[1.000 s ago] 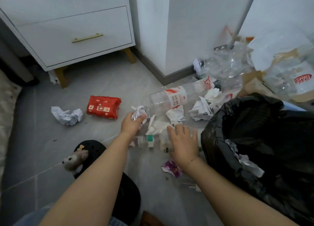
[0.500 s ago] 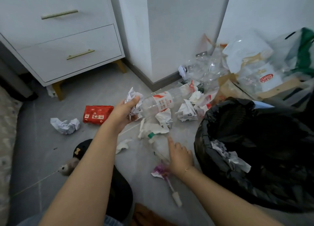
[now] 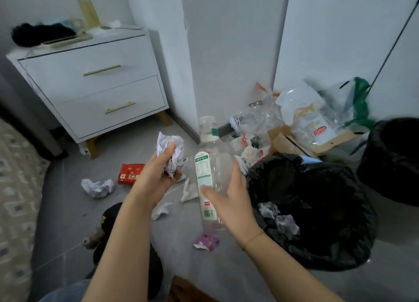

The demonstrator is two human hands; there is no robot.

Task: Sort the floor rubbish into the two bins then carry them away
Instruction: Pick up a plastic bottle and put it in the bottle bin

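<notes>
Both hands have come up off the floor since a moment ago: the right hand (image 3: 229, 202), which was down flat among the scraps, now holds a clear plastic bottle (image 3: 207, 165) upright in front of the person, thumb on the near side of the label and fingers curled round the far side, cap end up. Her left hand (image 3: 158, 172) has lifted too, and grips a crumpled ball of printed paper (image 3: 171, 153) between thumb and curled fingers, just left of the bottle. Right beside the bottle hand stands the nearer bin (image 3: 340, 211), lined with a black bag, with a few crumpled papers (image 3: 277, 217) already lying inside it. A second black-lined bin (image 3: 394, 156) stands behind it to the right. On the grey floor, another paper ball (image 3: 97, 188) and a red packet (image 3: 129, 176) lie to the left, white tissue scraps (image 3: 188, 193) sit under the hands, and a small purple wrapper (image 3: 207, 241) lies below the right wrist. Against the wall, a heap of clear plastic packaging and cardboard (image 3: 301, 125) is piled up. A white two-drawer nightstand (image 3: 97, 90) stands at the back left.
</notes>
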